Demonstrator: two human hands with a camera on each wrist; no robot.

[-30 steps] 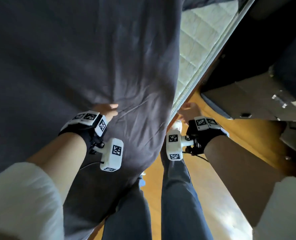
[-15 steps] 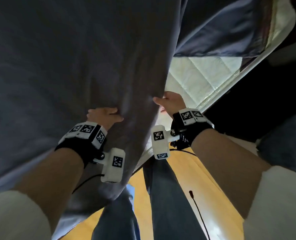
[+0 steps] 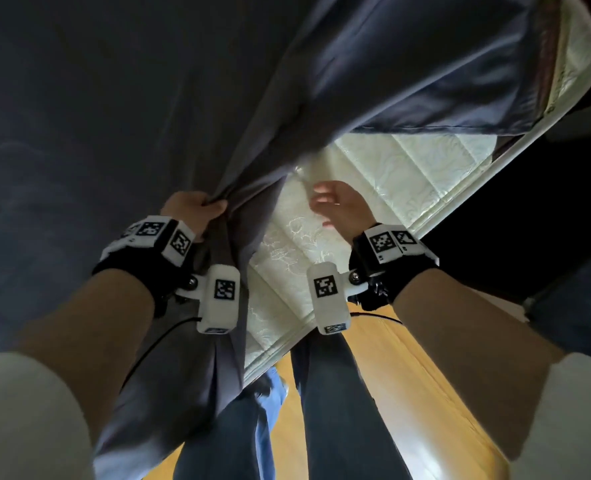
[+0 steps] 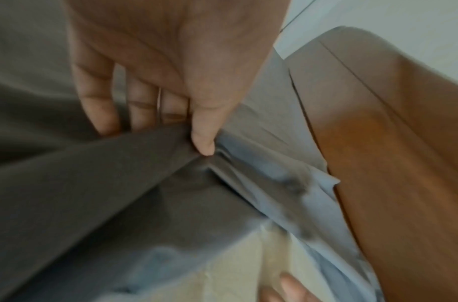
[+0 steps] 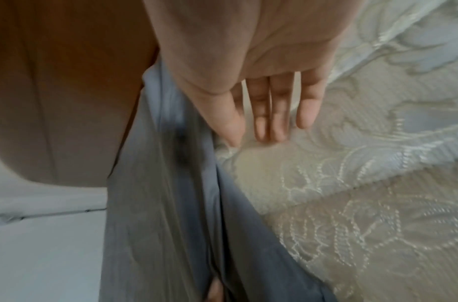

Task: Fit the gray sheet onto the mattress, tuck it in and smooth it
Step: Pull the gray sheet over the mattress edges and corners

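The gray sheet (image 3: pixel 114 116) covers most of the bed, and its edge is lifted and bunched toward the middle. My left hand (image 3: pixel 193 211) grips a gathered fold of the sheet (image 4: pixel 106 173), thumb pressed on top. Bare cream quilted mattress (image 3: pixel 391 181) shows to the right of the fold. My right hand (image 3: pixel 339 206) hovers over the mattress (image 5: pixel 352 163) with straight fingers, holding nothing, right beside the hanging sheet edge (image 5: pixel 171 194).
The mattress edge (image 3: pixel 460 209) runs diagonally from lower left to upper right. Beyond it lies dark space at the right. Orange wooden floor (image 3: pixel 408 393) and my legs in blue jeans (image 3: pixel 339 410) are below. A wooden panel (image 4: pixel 403 143) stands by the bed.
My left hand has gone from lying on the sheet to gripping a fold of it. The right hand let go of the sheet edge and moved right over bare mattress. More mattress shows.
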